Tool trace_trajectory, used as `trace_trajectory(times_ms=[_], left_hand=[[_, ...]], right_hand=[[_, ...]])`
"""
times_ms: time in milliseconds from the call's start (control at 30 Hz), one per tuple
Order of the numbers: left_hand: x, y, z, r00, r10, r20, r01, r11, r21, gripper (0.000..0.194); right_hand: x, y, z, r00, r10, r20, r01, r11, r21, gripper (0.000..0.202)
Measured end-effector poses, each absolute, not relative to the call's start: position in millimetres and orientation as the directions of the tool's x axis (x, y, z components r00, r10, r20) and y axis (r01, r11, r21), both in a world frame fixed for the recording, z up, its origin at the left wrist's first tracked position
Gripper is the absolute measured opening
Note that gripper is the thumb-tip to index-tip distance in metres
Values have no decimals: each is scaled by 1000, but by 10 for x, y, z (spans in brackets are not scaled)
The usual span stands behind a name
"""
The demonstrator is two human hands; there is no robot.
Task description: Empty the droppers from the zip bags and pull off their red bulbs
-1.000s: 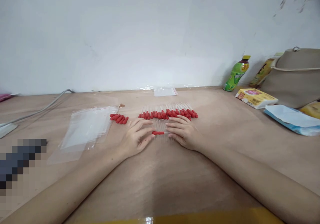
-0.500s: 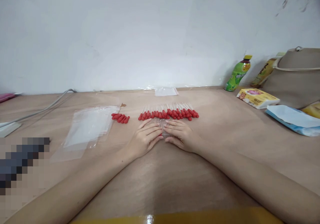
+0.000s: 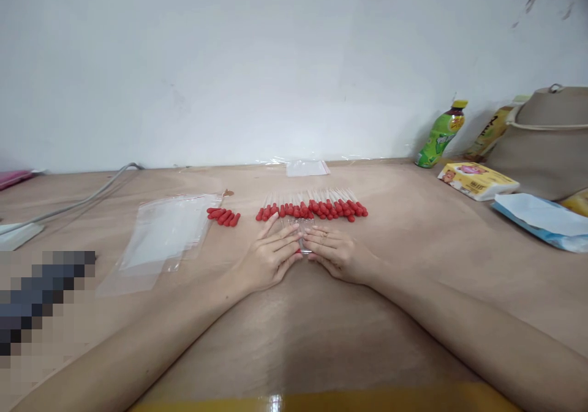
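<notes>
My left hand (image 3: 273, 256) and my right hand (image 3: 340, 254) lie almost fingertip to fingertip on a small clear plastic bag (image 3: 307, 231). Fingers on both hands are stretched out over the bag, with the thumbs near its front edge. A bit of red shows by the left thumb; most of the bag is covered. Just beyond the hands runs a row of thin white sticks with red tips (image 3: 328, 209), tips facing me. To the left of that row sits a small pile of red pieces (image 3: 223, 217).
Flat clear zip bags (image 3: 168, 231) lie stacked at left, with a grey cable (image 3: 92, 196) behind them. Another bag (image 3: 307, 168) is by the wall. At right are a green bottle (image 3: 438, 138), a yellow tissue pack (image 3: 478, 181), a blue packet (image 3: 537, 219) and a grey-beige bag (image 3: 542, 149).
My left forefinger has lifted and spread slightly away from the other fingers. Both hands stay on the plastic bag. The whole view has shifted slightly.
</notes>
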State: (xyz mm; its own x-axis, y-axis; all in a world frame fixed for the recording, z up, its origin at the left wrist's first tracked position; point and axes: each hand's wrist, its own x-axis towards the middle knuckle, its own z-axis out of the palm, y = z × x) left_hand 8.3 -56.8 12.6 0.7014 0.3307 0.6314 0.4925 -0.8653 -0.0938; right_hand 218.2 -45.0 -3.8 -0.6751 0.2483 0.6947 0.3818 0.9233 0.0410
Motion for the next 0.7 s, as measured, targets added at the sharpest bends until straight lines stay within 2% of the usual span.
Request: trace_trajectory(times_ms=[267, 533, 700], left_hand=[[56, -581, 135, 707, 354, 613, 484, -874, -54, 16], [41, -589, 149, 699, 343, 628, 456, -890, -22, 16], [18, -585, 149, 704, 311, 638, 448, -892, -59, 13]], right_hand=[[2197, -485, 35, -675, 151, 722, 390, 904, 176, 24], [2236, -506, 33, -689, 131, 713, 372, 908, 193, 25], [2259, -518, 54, -699, 87, 710, 356, 903, 240, 26]])
